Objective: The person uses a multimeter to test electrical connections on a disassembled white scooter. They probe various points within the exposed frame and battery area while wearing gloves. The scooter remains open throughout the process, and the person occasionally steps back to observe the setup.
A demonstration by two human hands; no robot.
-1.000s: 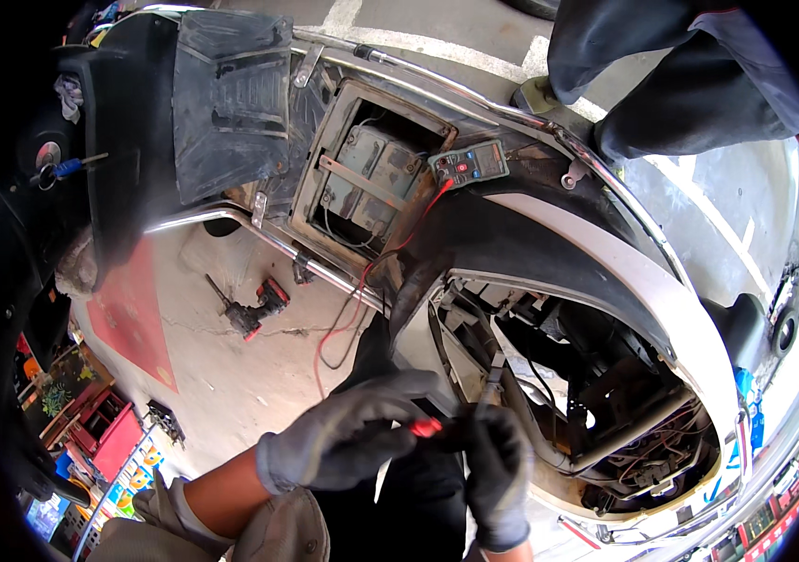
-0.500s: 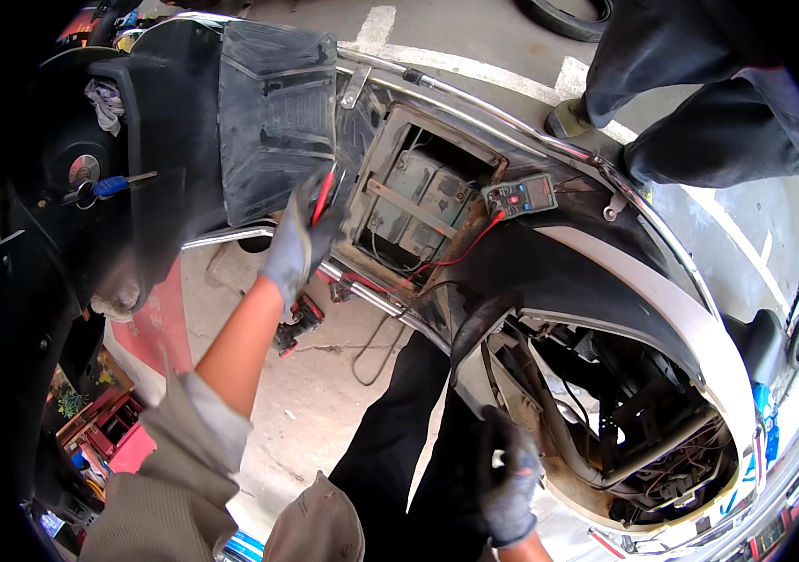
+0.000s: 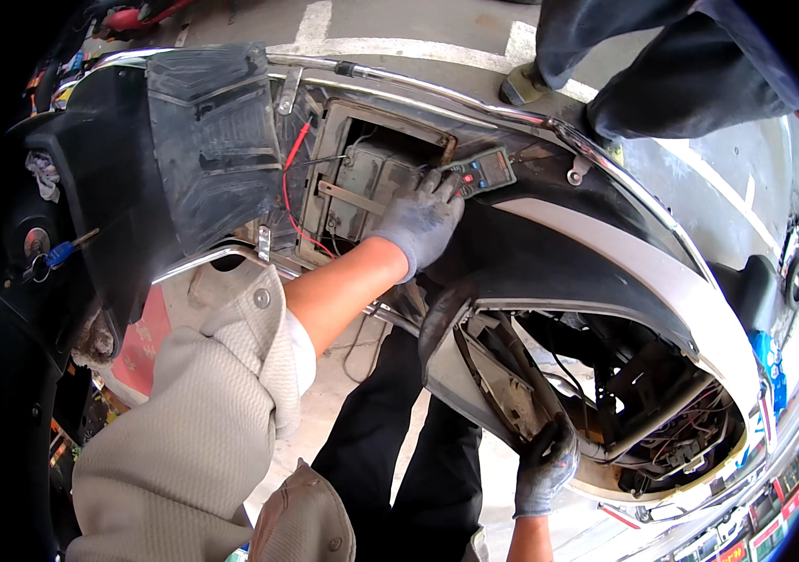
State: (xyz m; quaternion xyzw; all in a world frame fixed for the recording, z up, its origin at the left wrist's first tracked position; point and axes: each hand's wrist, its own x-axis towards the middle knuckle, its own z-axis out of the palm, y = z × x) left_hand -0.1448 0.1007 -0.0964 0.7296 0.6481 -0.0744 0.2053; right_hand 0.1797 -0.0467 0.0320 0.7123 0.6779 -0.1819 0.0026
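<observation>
My gloved left hand (image 3: 423,220) reaches across the open compartment of a scooter, its fingers bent over the near end of a grey multimeter (image 3: 486,174). The hand covers that end of the meter. A red test probe (image 3: 298,145) leans at the compartment's left edge, its red lead running down toward my forearm. Inside the compartment (image 3: 313,211), a dusty battery (image 3: 367,169) sits under a rusty strap (image 3: 348,199). Lower right, my gloved right hand (image 3: 547,468) has its fingers curled at the rim of the large body opening (image 3: 503,398); part of its grip is hidden.
A black ribbed floor panel (image 3: 217,140) lies left of the compartment. A blue-headed key (image 3: 60,253) sticks out at the far left. Another person's legs (image 3: 671,84) stand close at the upper right. Tubes and wires (image 3: 676,459) show inside the body opening.
My left hand has let go of the red probe and moved right onto the multimeter. My right hand has gone from beside my leg to the opening's rim. The view has shifted.
</observation>
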